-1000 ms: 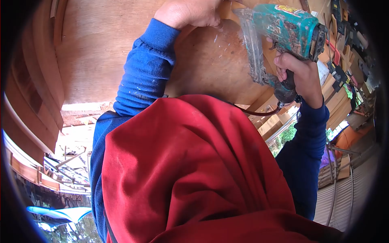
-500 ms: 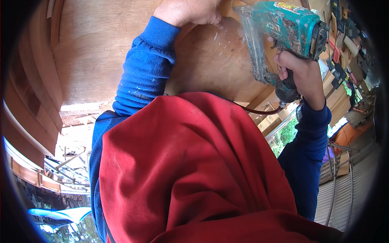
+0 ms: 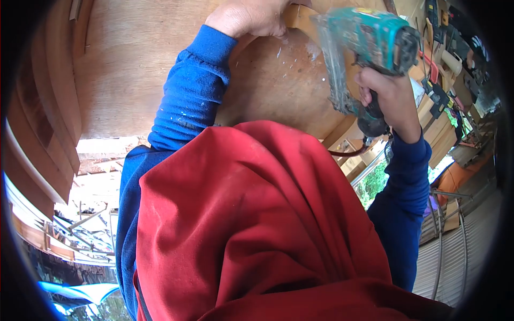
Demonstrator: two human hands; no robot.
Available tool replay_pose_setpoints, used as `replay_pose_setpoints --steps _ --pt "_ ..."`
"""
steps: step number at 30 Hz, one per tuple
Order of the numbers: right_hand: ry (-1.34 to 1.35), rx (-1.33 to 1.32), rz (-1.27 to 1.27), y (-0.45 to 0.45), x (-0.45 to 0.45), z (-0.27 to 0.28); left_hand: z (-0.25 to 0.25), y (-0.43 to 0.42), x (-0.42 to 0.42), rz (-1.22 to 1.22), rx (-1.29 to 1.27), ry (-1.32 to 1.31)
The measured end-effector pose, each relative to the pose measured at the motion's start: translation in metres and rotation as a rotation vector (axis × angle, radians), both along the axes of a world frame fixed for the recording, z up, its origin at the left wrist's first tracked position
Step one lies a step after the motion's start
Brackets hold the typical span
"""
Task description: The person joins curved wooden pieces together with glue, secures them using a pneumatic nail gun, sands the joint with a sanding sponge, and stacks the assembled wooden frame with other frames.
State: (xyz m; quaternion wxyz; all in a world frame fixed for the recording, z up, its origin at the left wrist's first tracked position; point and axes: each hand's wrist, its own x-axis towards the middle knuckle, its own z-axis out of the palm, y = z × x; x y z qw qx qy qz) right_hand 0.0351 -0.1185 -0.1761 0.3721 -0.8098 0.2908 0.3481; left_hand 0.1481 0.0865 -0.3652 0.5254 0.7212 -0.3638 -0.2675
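Note:
At the top centre my left hand rests at a curved wooden piece on a plywood sheet; its fingertips are partly cut off by the frame's top edge, and what they press or hold is unclear. My right hand is wrapped round the handle of a teal nail gun, to the right of my left hand. The gun is slightly blurred, its long grey magazine pointing down the image. A dark red hose runs from the base of the handle toward my body.
Stacked curved boards stand at the left. Clamps and tools crowd the upper right. Metal tubes and corrugated sheeting are at the lower right. Red cloth on my body covers the lower centre.
My right hand and the nail gun have shifted slightly left, and the gun has tilted a little. My left hand has barely moved.

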Motion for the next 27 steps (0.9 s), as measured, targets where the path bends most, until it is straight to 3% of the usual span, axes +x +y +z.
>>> replay_pose_setpoints --steps 5,8,14,20,23,27 --pt "-0.04 0.088 -0.187 0.006 -0.003 0.006 -0.019 -0.004 -0.004 0.054 -0.078 -0.266" --pt "-0.029 0.039 -0.144 0.011 -0.001 0.002 -0.007 -0.002 -0.001 -0.018 0.017 -0.089" --pt "-0.023 0.091 -0.153 0.015 0.005 -0.005 -0.001 -0.001 -0.002 0.0 -0.03 -0.019" --pt "-0.016 0.111 -0.184 0.017 0.005 -0.005 -0.002 0.004 -0.008 0.076 -0.099 -0.248" --pt "-0.017 0.117 -0.155 0.015 0.004 -0.004 -0.006 -0.002 -0.001 -0.039 -0.019 -0.044" --pt "-0.003 0.114 -0.145 0.013 0.003 -0.005 0.008 0.01 -0.006 0.05 -0.085 -0.19"
